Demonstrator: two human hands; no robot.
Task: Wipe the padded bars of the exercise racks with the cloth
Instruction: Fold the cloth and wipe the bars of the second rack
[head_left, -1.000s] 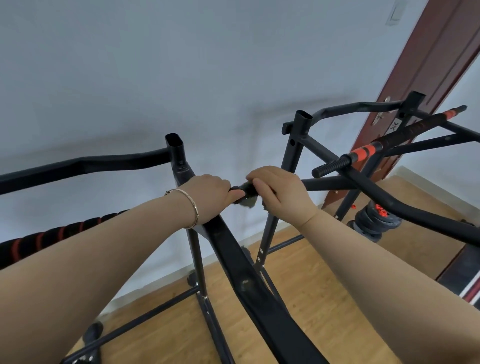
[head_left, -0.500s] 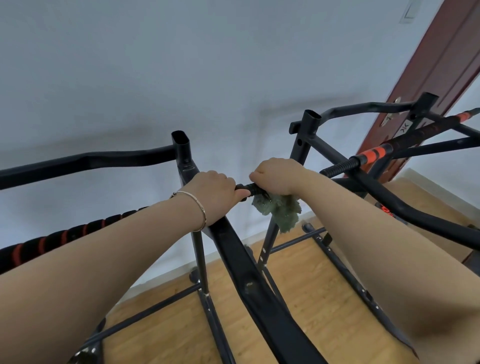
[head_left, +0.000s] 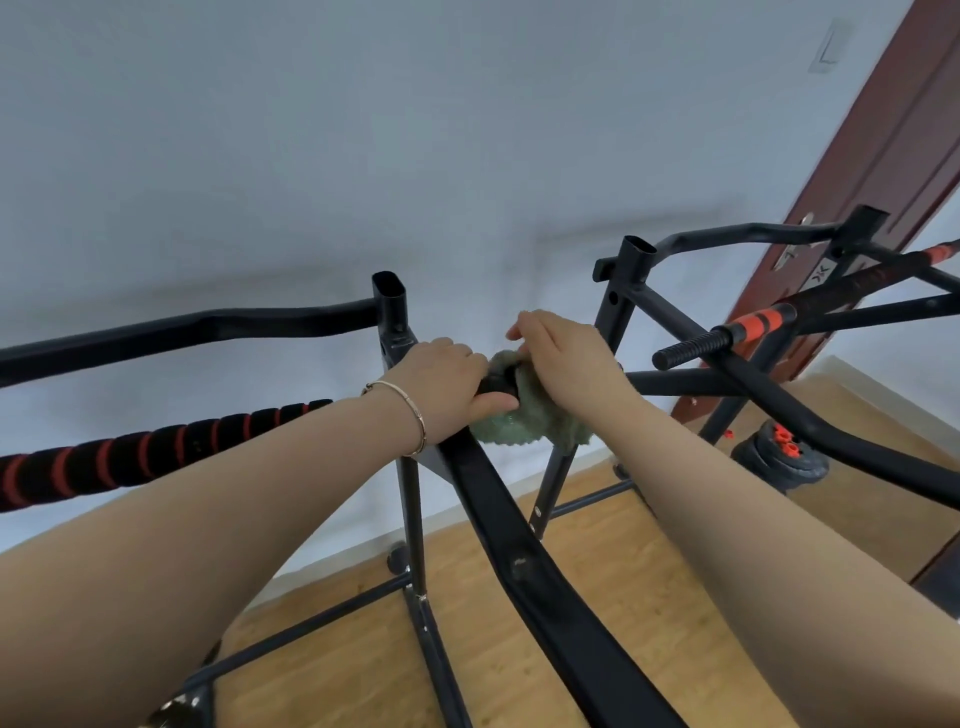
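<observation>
left fingers (head_left: 462, 356) curled tight round the short padded bar (head_left: 496, 383); right fingers (head_left: 524, 325) lay over the green cloth (head_left: 524, 421), grip unclear. the cloth, hanging loose a moment before, now bunched over the bar's right end, so wiping looked under way.

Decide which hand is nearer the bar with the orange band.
Right. The right hand, on the green cloth, lies just left of that bar; the left hand grips a black handle farther left.
</observation>
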